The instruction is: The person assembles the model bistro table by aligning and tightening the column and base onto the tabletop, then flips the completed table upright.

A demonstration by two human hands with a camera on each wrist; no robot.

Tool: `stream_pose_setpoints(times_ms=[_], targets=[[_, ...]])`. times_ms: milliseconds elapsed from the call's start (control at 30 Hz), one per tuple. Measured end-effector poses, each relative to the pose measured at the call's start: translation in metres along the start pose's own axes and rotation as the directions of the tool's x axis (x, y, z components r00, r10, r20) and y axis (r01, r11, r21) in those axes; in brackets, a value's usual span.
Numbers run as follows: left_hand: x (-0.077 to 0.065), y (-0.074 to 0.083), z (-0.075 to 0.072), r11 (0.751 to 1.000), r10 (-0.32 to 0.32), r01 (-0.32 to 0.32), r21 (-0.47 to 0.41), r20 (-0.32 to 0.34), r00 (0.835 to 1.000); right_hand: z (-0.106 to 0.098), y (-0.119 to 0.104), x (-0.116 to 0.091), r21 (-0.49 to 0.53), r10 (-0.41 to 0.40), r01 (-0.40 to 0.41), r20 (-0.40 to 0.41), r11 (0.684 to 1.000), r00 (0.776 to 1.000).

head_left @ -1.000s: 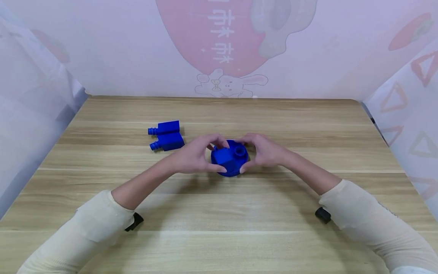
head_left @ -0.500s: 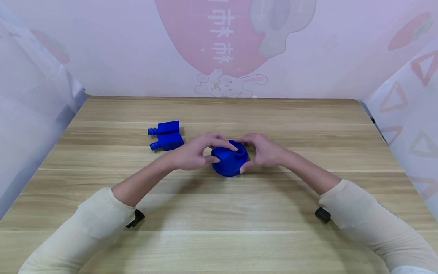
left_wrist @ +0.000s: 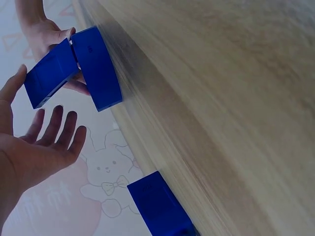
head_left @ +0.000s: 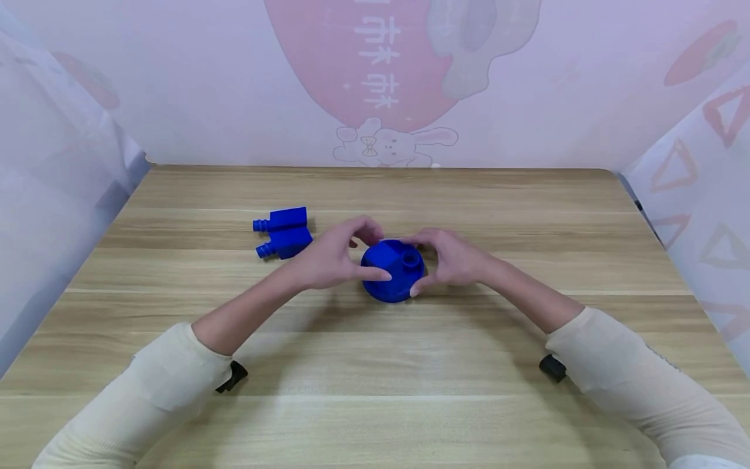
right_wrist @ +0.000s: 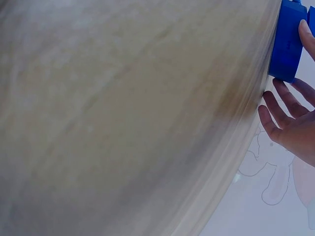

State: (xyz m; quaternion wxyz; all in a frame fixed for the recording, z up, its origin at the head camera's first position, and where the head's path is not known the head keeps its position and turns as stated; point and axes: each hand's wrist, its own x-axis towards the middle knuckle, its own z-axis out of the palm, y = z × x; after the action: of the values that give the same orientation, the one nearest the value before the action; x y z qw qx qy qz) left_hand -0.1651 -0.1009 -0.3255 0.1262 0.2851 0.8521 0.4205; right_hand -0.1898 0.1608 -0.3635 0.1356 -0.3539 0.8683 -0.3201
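Note:
A round blue base [head_left: 394, 294] with a raised ring socket [head_left: 411, 258] lies on the table. On its left part sits a blue block [left_wrist: 51, 73], which leans away from the base at an angle in the left wrist view. My right hand [head_left: 454, 259] holds the base's right side between thumb and fingers. My left hand [head_left: 333, 259] is at the block: the thumb tip is right at its edge, while the other fingers are spread and stand apart from it in the left wrist view.
Two more blue blocks with ribbed pegs, a rear one [head_left: 288, 218] and a front one [head_left: 290, 242], lie side by side beyond the left hand. A printed cloth wall [head_left: 234, 85] rises behind the wooden table [head_left: 398, 365].
The left index finger reached over to the socket half a second ago and has since drawn back behind the block. The left thumb moved right across the block. The right hand kept its hold.

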Motion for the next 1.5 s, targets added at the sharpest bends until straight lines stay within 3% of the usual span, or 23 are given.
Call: stream_pose_setpoints(times_ms=[67, 200, 333, 467, 600, 700, 867, 1067, 1300, 1500], targets=[[0.0, 0.001, 0.0, 1.0, 0.003, -0.003, 0.005, -0.017, 1.0, 0.0, 0.001, 0.0, 0.002, 0.0, 0.0, 0.0, 1.0, 1.0], [0.001, 0.0, 0.0, 0.998, 0.068, -0.068, 0.02, -0.009, 0.998, 0.001, 0.002, 0.0, 0.011, -0.006, 0.006, -0.002, 1.0, 1.0], [0.001, 0.0, -0.001, 0.99, 0.136, -0.138, 0.04, 0.061, 0.989, 0.0, 0.003, 0.0, 0.008, -0.018, 0.018, -0.006, 1.0, 1.0], [0.003, 0.002, 0.001, 0.977, 0.199, -0.208, 0.041, 0.15, 0.968, 0.0, 0.003, 0.0, 0.003, -0.016, 0.016, -0.015, 1.0, 1.0], [0.005, 0.003, 0.005, 0.974, 0.217, -0.225, 0.018, 0.196, 0.956, 0.0, 0.001, -0.001, -0.003, -0.002, 0.002, -0.011, 1.0, 1.0], [0.005, 0.004, 0.009, 0.982, 0.181, -0.187, 0.018, 0.173, 0.968, 0.0, 0.0, -0.001, -0.008, 0.012, -0.012, -0.01, 1.0, 1.0], [0.006, 0.004, 0.012, 0.994, 0.103, -0.105, 0.033, 0.057, 0.993, 0.0, 0.0, 0.0, 0.001, 0.002, -0.002, -0.009, 1.0, 1.0], [0.009, 0.006, 0.015, 0.997, 0.056, -0.055, 0.06, -0.03, 0.998, 0.0, 0.002, 0.0, 0.033, -0.013, 0.014, -0.003, 0.999, 1.0], [0.011, 0.009, 0.018, 0.994, 0.037, -0.033, 0.103, -0.035, 0.999, 0.0, 0.002, 0.0, 0.042, -0.013, 0.013, -0.005, 0.999, 1.0], [0.012, 0.008, 0.017, 0.988, 0.12, -0.12, 0.101, 0.004, 0.993, 0.0, 0.002, 0.001, 0.026, -0.001, 0.001, -0.013, 1.0, 1.0]])
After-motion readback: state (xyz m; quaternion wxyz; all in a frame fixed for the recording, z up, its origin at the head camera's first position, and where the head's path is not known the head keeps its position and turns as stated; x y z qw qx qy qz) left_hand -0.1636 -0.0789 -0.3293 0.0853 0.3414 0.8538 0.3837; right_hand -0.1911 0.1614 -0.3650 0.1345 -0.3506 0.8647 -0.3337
